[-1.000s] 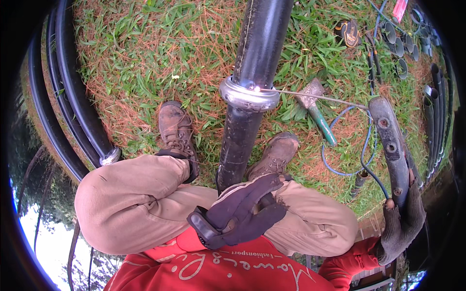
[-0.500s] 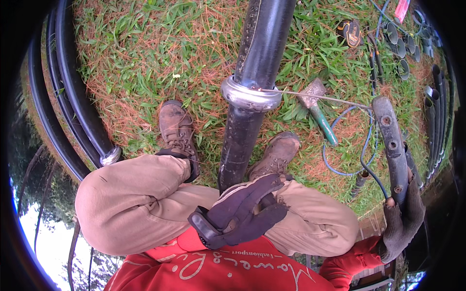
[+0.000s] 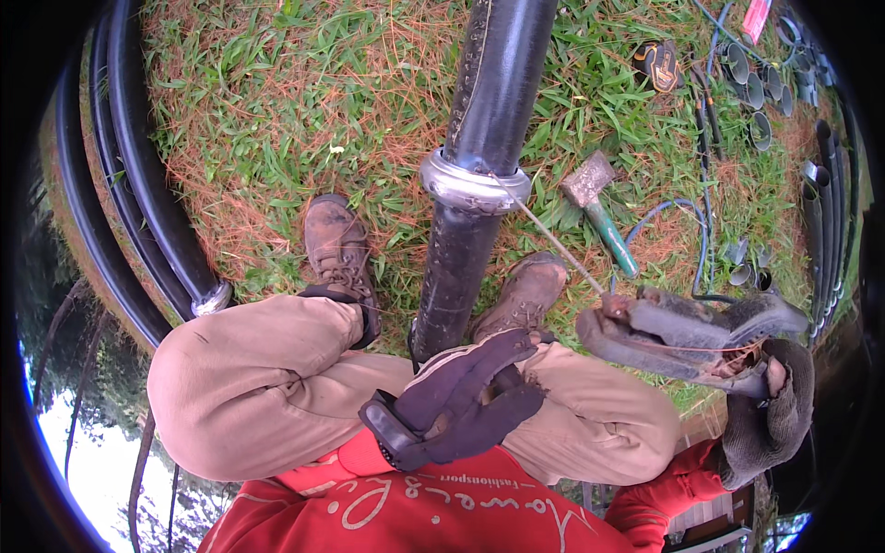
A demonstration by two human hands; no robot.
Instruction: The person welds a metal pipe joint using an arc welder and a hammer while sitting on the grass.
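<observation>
In my right hand (image 3: 772, 426), gloved in dark grey knit, is the handle end of a worn electrode holder (image 3: 678, 324). A thin welding rod (image 3: 559, 245) runs from its jaws up to the silver ring (image 3: 475, 189) around a black pipe (image 3: 461, 267). The rod's tip meets the pipe at the ring's upper edge; whether it touches is too small to tell. My left hand (image 3: 456, 401), in a dark glove with bare fingertips, rests across my thigh, fingers stretched and apart, holding nothing. The pipe's near end lies between my boots.
A hammer (image 3: 601, 212) with a green handle lies right of the ring. Beyond it are a blue cable (image 3: 705, 230), a black-and-orange object (image 3: 659, 66) and several pipe offcuts (image 3: 761, 131). Long black pipes (image 3: 147, 166) line the left, more (image 3: 825, 203) the far right.
My right hand has turned the electrode holder from upright to nearly level and brought its jaws left and down. The rod now slants more steeply to the ring. My left hand stays put.
</observation>
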